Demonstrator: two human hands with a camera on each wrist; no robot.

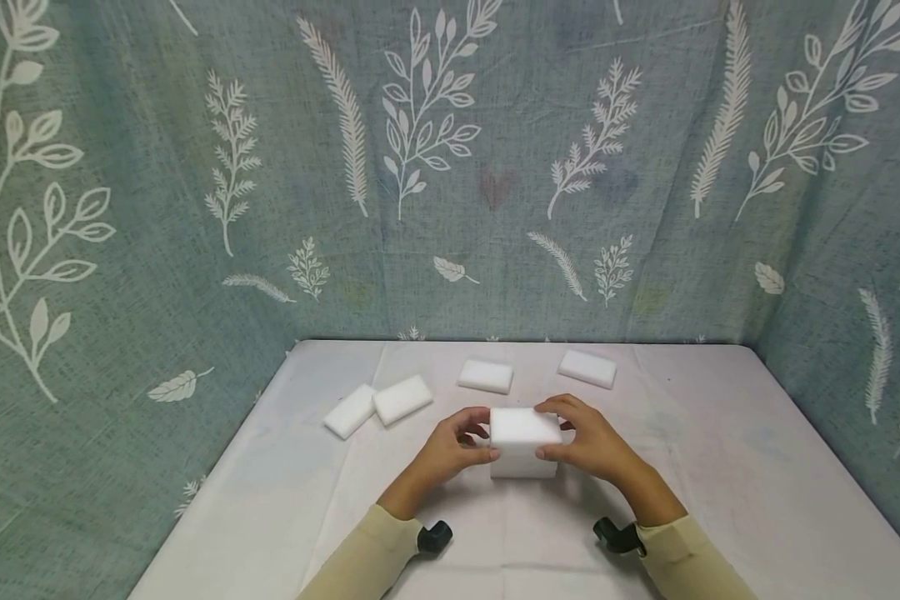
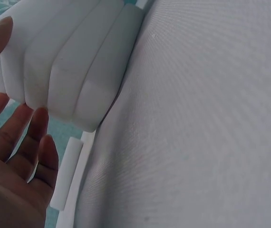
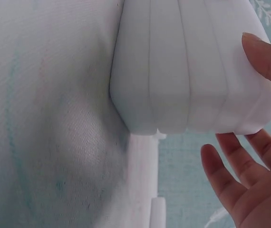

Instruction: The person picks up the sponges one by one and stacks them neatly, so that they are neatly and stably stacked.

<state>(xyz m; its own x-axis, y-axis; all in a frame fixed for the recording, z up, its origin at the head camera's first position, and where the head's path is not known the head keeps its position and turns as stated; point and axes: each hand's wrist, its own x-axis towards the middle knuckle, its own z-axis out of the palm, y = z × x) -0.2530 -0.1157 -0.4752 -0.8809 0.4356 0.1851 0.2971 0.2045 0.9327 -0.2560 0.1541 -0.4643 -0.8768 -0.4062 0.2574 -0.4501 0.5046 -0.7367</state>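
Note:
A stack of several white sponge-like blocks [image 1: 525, 460] stands on the white-covered table, layers lying flat one on another. My left hand [image 1: 450, 446] holds the stack's left side, thumb at the near face and fingers along the side. On the right, my right hand [image 1: 592, 443] grips the upper layers the same way, its index fingertip by the top block. Seams between the layers show on the stack [image 2: 64, 61] in the left wrist view. In the right wrist view, the thumb and some fingertips of the right hand [image 3: 254, 180] touch the upper blocks.
Behind the stack lie loose white blocks: one at back centre [image 1: 486, 377], one at back right [image 1: 587, 369]. To the left, a block [image 1: 402, 400] touches or overlaps another [image 1: 349, 412]. Leaf-patterned green cloth [image 1: 450, 167] hangs around the table [image 1: 720, 467].

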